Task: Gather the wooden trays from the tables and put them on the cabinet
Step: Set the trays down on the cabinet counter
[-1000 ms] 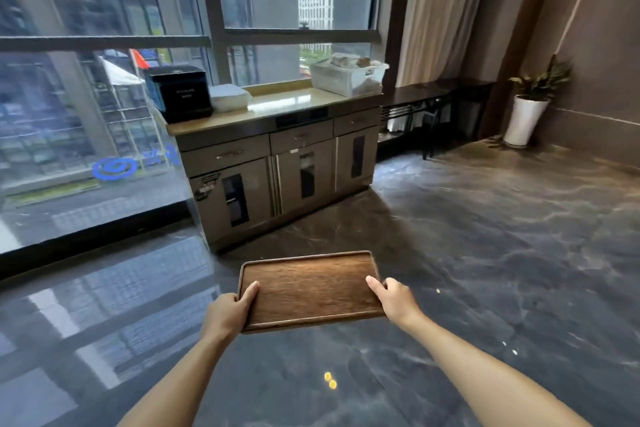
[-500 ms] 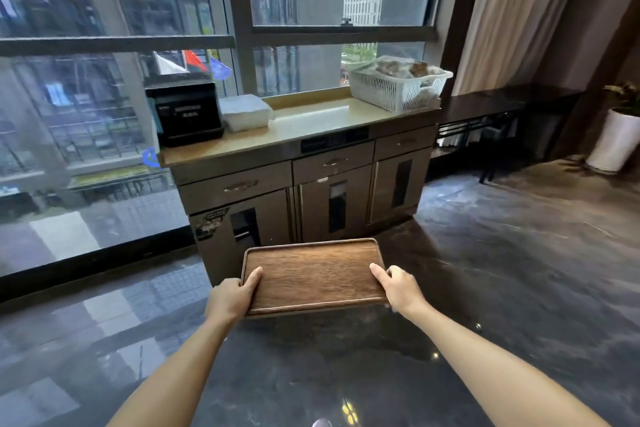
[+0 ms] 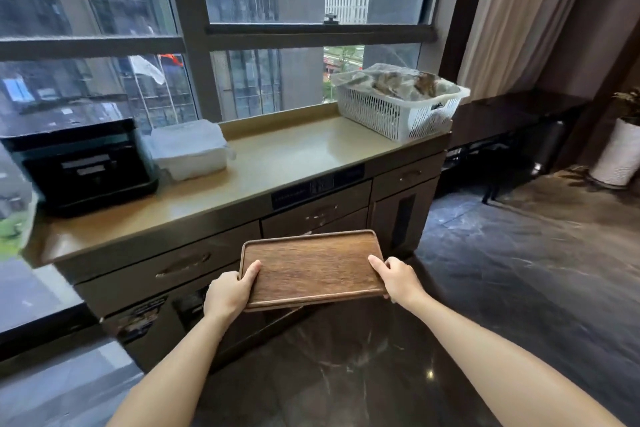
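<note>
I hold a dark wooden tray point(image 3: 311, 265) flat in front of me with both hands. A second tray edge seems to show beneath it, so it may be a stack of two. My left hand point(image 3: 228, 295) grips its left short edge, thumb on top. My right hand point(image 3: 394, 279) grips the right short edge the same way. The tray hangs in the air below the level of the cabinet's top, just in front of its drawers. The cabinet point(image 3: 277, 163) stands under the window with a beige countertop, bare in the middle.
On the countertop stand a black box-like appliance point(image 3: 83, 163) at the left, a white lidded container point(image 3: 188, 149) beside it, and a white plastic basket point(image 3: 398, 104) at the right. A dark low bench point(image 3: 505, 114) and a white plant pot point(image 3: 620, 152) are further right.
I have walked closer to the cabinet with the tray in both hands. The cabinet now fills the view and its countertop lies right ahead.
</note>
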`<state>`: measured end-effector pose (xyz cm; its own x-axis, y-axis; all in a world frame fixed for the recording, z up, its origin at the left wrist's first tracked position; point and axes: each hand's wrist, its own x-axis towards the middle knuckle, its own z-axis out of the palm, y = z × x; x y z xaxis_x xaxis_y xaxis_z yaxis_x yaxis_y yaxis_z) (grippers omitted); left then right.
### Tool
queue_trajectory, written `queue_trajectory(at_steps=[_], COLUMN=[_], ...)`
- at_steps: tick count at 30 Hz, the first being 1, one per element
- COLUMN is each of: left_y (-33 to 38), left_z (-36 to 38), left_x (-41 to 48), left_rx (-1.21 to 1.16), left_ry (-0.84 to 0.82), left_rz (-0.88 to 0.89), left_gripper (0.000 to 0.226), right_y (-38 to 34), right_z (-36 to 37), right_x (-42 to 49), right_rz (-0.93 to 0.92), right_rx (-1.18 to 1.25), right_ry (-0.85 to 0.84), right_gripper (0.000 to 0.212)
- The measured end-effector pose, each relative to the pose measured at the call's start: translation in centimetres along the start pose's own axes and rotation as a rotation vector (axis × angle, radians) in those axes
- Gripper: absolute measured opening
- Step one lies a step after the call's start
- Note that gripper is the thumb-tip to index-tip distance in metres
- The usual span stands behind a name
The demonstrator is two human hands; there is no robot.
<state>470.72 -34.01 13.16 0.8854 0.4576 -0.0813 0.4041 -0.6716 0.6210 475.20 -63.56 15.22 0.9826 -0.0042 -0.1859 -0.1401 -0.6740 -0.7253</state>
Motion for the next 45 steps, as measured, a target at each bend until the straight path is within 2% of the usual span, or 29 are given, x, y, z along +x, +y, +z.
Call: queue_trajectory(at_steps=[7,12,17,29,35,45], left_y=[6.5,11.4,14.0,15.4,15.2,14.3], left_z=[5.0,6.8,7.1,8.2,7.7,8.7], left_x=[14.6,24.2,31.4,53.1,63.1,71.7], left_rx=[0.042,0.016,0.065,0.026,0.028,0.15], left_ry=[0.012,0.067,0.1,0.095,0.103,0.065], left_rz=[-0.065,-0.13,-0.192,-0.244,-0.281,-0.339], left_gripper=[0.057,0.062,0.067,0.061,0.066,0.065], right_y=[-1.2,-5.4,-8.6,-15.7,-20.6,-24.3], right_z=[-1.1,-3.9,-3.8,1.6,4.8,9.2], right_x=[18.6,31.6,40.9,61.7,71.2,81.4], right_rz=[-0.037,-0.096,-0.135,-0.144,-0.163,-0.17], right_rx=[-0.02,-0.053,-0.05,-0.072,-0.146,-0.181], right_ry=[-0.074,-0.108,-0.167,-0.202,-0.212,-0.265], right_gripper=[0.041,0.043,0.043,0.044,0.045,0.048])
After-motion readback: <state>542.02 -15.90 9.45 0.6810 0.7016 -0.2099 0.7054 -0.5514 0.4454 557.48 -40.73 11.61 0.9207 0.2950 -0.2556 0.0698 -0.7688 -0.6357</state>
